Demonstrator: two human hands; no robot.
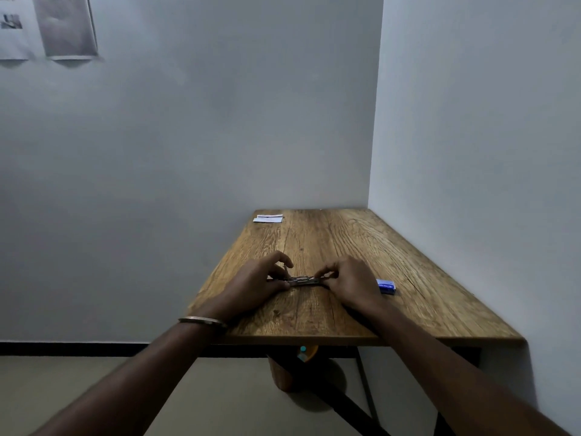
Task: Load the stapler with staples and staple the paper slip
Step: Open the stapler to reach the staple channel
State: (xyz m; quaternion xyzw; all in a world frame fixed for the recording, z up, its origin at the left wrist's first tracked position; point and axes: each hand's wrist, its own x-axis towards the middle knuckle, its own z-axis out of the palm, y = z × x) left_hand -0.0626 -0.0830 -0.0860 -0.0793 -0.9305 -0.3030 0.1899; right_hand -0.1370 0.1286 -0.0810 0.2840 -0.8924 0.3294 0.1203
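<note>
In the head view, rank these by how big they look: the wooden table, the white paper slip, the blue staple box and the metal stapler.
1. Brown wooden table, by far.
2. Silver metal stapler, partly hidden by both hands.
3. White paper slip and small blue staple box look alike; the slip lies farther away, so I won't rank them.

- Brown wooden table top (361, 247), streaked with darker grain
- Small blue cardboard box (386, 286) with white print
- White paper slip (268, 218) with a dark line of print
- Silver metal stapler (303, 281)
- Silver metal bangle (202, 321)
- Pale grey walls (188, 136)
</note>
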